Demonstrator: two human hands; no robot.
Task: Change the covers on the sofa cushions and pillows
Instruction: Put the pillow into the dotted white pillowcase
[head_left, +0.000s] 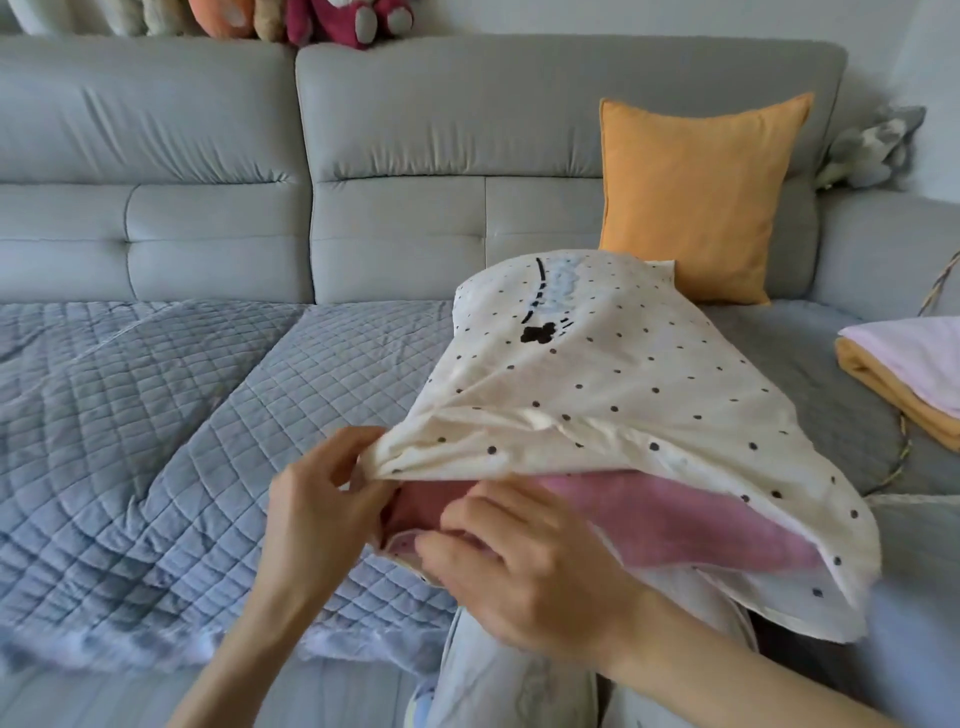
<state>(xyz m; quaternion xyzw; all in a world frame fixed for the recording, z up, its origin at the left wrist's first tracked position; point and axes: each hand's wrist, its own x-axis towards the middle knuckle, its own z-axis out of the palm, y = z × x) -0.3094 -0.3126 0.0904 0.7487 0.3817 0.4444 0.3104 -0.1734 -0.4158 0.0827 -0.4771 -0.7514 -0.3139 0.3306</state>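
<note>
left hand (317, 499) pinches cover (613, 395) edge | right hand (524, 577) grips pink pillow (691, 525) inside

Cream pillow cover (623, 395): thin, matt cotton-like cloth, softly creased, printed with dark dots. Pink pillow (691, 525) inside: fuzzy, towel-like fabric. Sofa backrest (415, 156): smooth grey upholstery with a faint sheen, puckered at the seams. Seat pad (156, 415): matt, quilted grey-blue cloth in stitched diamonds. Orange cushion (696, 192): matt woven fabric, slightly coarse. Plush toys (353, 18) above: fleecy.

Dotted cream cover (613, 395) half over pink pillow (691, 525).
</note>
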